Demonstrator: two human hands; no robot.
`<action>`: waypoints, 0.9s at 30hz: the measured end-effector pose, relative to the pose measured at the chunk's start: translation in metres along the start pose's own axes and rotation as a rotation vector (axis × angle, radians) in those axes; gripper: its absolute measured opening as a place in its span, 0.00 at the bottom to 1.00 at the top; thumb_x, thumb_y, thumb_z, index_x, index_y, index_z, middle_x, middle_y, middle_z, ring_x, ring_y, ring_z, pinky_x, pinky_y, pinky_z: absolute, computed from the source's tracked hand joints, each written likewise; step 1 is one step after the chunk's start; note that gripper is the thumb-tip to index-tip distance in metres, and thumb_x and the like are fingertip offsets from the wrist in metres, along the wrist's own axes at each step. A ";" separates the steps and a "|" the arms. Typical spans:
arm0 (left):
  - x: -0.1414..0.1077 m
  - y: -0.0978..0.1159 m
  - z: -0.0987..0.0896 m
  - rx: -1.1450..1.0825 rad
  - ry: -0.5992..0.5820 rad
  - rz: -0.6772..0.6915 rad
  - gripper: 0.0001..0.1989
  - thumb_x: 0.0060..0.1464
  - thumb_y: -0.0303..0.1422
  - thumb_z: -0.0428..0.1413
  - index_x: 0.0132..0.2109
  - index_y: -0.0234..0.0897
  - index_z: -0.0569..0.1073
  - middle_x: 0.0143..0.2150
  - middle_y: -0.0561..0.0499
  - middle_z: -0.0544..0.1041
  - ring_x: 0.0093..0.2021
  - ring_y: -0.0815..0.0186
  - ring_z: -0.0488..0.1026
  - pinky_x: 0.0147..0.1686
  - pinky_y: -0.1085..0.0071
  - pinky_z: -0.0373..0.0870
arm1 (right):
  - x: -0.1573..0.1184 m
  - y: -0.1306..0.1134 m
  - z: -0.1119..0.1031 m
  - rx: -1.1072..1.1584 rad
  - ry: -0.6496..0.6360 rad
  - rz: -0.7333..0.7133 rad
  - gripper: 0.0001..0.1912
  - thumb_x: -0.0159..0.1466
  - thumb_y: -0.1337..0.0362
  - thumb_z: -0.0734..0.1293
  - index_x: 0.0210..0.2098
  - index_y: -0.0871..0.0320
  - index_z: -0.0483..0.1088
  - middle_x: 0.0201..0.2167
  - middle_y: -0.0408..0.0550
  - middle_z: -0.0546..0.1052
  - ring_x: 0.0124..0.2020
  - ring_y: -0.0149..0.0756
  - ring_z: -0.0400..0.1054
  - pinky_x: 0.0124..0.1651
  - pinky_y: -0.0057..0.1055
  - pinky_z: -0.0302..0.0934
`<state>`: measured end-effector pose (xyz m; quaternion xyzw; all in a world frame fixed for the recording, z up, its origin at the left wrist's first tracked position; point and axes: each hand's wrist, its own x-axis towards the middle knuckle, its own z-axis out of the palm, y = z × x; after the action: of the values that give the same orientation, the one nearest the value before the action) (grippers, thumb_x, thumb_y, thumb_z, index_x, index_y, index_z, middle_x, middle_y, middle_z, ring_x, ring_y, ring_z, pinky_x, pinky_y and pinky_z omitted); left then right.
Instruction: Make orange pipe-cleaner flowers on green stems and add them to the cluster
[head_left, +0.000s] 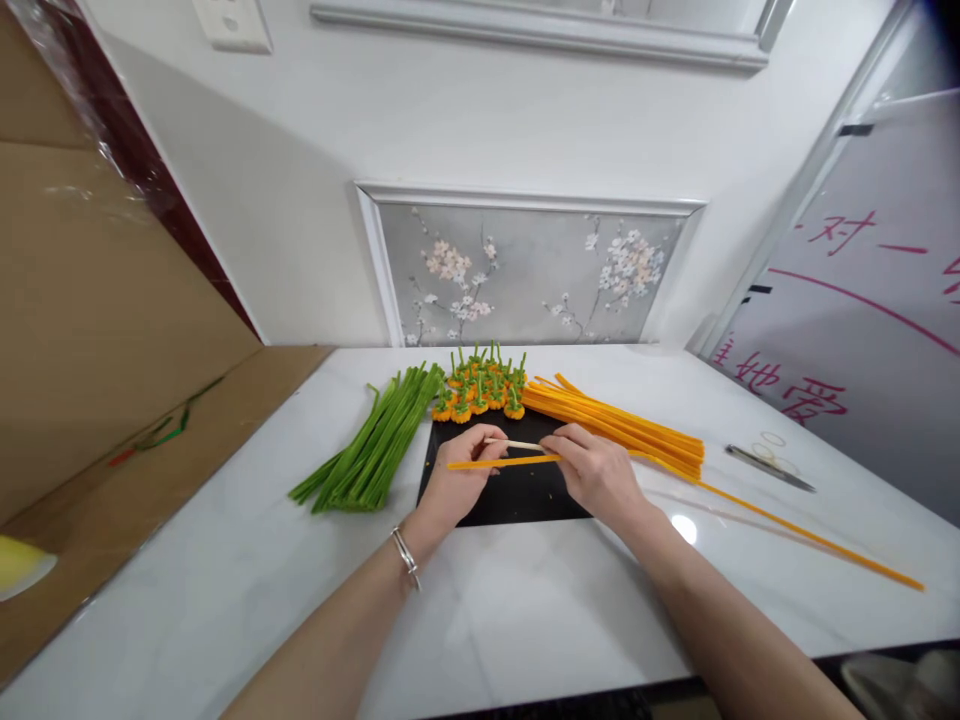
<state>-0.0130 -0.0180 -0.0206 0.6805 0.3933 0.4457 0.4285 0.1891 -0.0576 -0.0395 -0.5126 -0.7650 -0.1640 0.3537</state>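
My left hand pinches the left end of a thin pale stick above a black mat. My right hand is closed on the stick's other end and on a long orange pipe cleaner. One end of that pipe cleaner passes across in front of my left fingers; the rest runs out to the right over the table. Behind my hands stand several small orange pumpkin shapes with green stems. A bundle of orange pipe cleaners lies behind my right hand.
Green pipe cleaners lie in a bundle on the white table, left of the mat. Tweezers and some thin rings are at the right. Cardboard borders the left side, and a wall rises behind.
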 end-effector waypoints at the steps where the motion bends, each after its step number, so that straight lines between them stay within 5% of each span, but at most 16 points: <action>1: 0.000 0.000 0.000 -0.010 -0.003 -0.014 0.07 0.54 0.35 0.56 0.34 0.36 0.74 0.28 0.54 0.72 0.26 0.72 0.70 0.26 0.77 0.69 | 0.000 -0.001 -0.002 0.012 0.008 -0.003 0.13 0.67 0.69 0.60 0.42 0.54 0.76 0.39 0.47 0.78 0.31 0.31 0.73 0.31 0.26 0.60; 5: -0.001 0.007 -0.003 -0.116 0.056 -0.076 0.07 0.51 0.34 0.59 0.35 0.34 0.74 0.29 0.53 0.75 0.28 0.71 0.73 0.29 0.77 0.71 | 0.004 -0.009 -0.014 0.053 0.051 -0.017 0.15 0.66 0.57 0.64 0.50 0.50 0.73 0.43 0.48 0.76 0.33 0.34 0.71 0.34 0.29 0.61; 10: -0.004 0.018 -0.004 -0.262 0.047 -0.137 0.10 0.49 0.35 0.62 0.36 0.34 0.75 0.31 0.52 0.76 0.28 0.71 0.75 0.29 0.77 0.72 | 0.012 -0.016 -0.022 0.110 0.136 -0.012 0.11 0.68 0.61 0.62 0.40 0.50 0.77 0.34 0.45 0.76 0.32 0.33 0.70 0.35 0.31 0.59; 14: -0.006 0.023 -0.004 -0.305 0.011 -0.208 0.12 0.47 0.36 0.64 0.37 0.32 0.76 0.29 0.51 0.77 0.28 0.72 0.75 0.30 0.77 0.73 | 0.024 -0.015 -0.032 0.259 0.057 -0.014 0.17 0.69 0.70 0.55 0.45 0.53 0.74 0.37 0.48 0.76 0.37 0.35 0.72 0.37 0.30 0.64; 17: -0.007 0.025 -0.008 -0.413 -0.125 -0.271 0.16 0.45 0.38 0.66 0.38 0.32 0.76 0.30 0.51 0.77 0.29 0.72 0.75 0.33 0.76 0.74 | 0.037 -0.012 -0.044 0.202 -0.020 -0.049 0.21 0.68 0.73 0.54 0.47 0.50 0.74 0.38 0.47 0.77 0.36 0.35 0.73 0.35 0.30 0.65; 21: -0.006 0.027 -0.014 -0.501 -0.211 -0.379 0.17 0.42 0.40 0.68 0.35 0.33 0.75 0.29 0.52 0.77 0.28 0.73 0.75 0.31 0.79 0.74 | 0.052 -0.003 -0.050 0.321 -0.065 -0.103 0.09 0.66 0.65 0.63 0.38 0.52 0.77 0.35 0.47 0.78 0.37 0.36 0.72 0.41 0.33 0.65; 27: -0.004 0.025 -0.020 -0.466 -0.239 -0.434 0.18 0.45 0.43 0.66 0.32 0.32 0.74 0.26 0.52 0.76 0.24 0.74 0.74 0.25 0.82 0.72 | 0.045 0.013 -0.036 0.601 -0.080 -0.022 0.09 0.66 0.65 0.63 0.34 0.55 0.76 0.33 0.47 0.78 0.35 0.36 0.73 0.40 0.35 0.67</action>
<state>-0.0288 -0.0247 0.0059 0.5121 0.3633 0.3392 0.7005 0.2044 -0.0441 0.0161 -0.3828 -0.7982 0.0861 0.4571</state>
